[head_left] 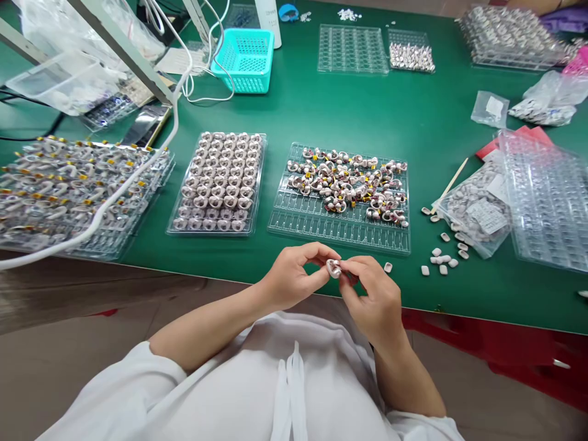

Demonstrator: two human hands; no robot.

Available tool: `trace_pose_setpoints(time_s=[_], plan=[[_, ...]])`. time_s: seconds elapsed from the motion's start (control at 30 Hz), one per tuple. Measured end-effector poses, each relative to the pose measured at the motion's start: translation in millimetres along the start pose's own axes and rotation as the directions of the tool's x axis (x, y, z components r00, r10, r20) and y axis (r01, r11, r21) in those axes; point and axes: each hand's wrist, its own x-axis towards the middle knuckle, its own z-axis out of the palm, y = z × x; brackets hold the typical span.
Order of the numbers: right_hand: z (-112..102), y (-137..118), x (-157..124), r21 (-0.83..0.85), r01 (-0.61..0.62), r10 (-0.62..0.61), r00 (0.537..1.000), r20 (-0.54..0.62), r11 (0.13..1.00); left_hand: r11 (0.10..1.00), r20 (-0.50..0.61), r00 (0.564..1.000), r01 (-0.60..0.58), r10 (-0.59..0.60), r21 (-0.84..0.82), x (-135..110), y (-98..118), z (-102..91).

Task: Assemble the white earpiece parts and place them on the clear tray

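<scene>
My left hand [294,275] and my right hand [374,294] meet at the table's near edge and pinch one small pale pink earpiece part [333,267] between their fingertips. Just beyond them lies a clear grid tray [340,229] with a loose heap of similar parts with coloured wires [349,184]. To its left a second clear tray [174,226] holds neat rows of pink shells [223,180]. Small white caps [441,257] lie scattered right of my right hand.
A stack of filled trays [68,196] sits far left under a white cable [138,171]. Empty clear trays [549,202], bags of parts [478,214] and a wooden stick [450,184] lie at right. A teal basket [244,60] and more trays [351,49] stand at the back.
</scene>
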Motion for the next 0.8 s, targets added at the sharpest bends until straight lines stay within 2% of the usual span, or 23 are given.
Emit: trace_pose_setpoints(time_s=[0.07, 0.2, 0.33, 0.4, 0.47, 0.6, 0.8], plan=[[-6, 0, 2, 0.047, -0.019, 0.017, 0.999, 0.035, 0.999, 1.000, 0.026, 1.000, 0.006, -0.006, -0.014, 1, 4, -1.2], [-10, 2, 2, 0.132, -0.134, 0.134, 0.991, 0.012, 0.982, 0.997, 0.042, 0.998, 0.056, -0.053, -0.056, 2, 4, -0.6], [-3, 4, -3, 0.286, -0.324, 0.313, 0.946, 0.085, 0.902, 0.988, 0.009, 0.993, 0.121, -0.121, -0.095, 2, -1, 1.6], [2, 5, -7, 0.361, -0.379, 0.368, 0.924, 0.101, 0.852, 0.982, -0.012, 0.990, 0.140, -0.142, -0.124, 2, -3, 2.7], [8, 6, -9, 0.422, -0.393, 0.403, 0.913, 0.070, 0.817, 0.978, -0.025, 0.988, 0.148, -0.153, -0.149, 3, -5, 3.7], [16, 6, -10, 0.496, -0.344, 0.403, 0.915, -0.013, 0.798, 0.965, -0.009, 0.987, 0.153, -0.158, -0.213, 2, -11, 5.4], [17, 3, -12, 0.418, -0.314, 0.374, 0.925, -0.069, 0.853, 0.909, 0.053, 0.985, 0.171, -0.163, -0.380, 2, -13, 8.5]])
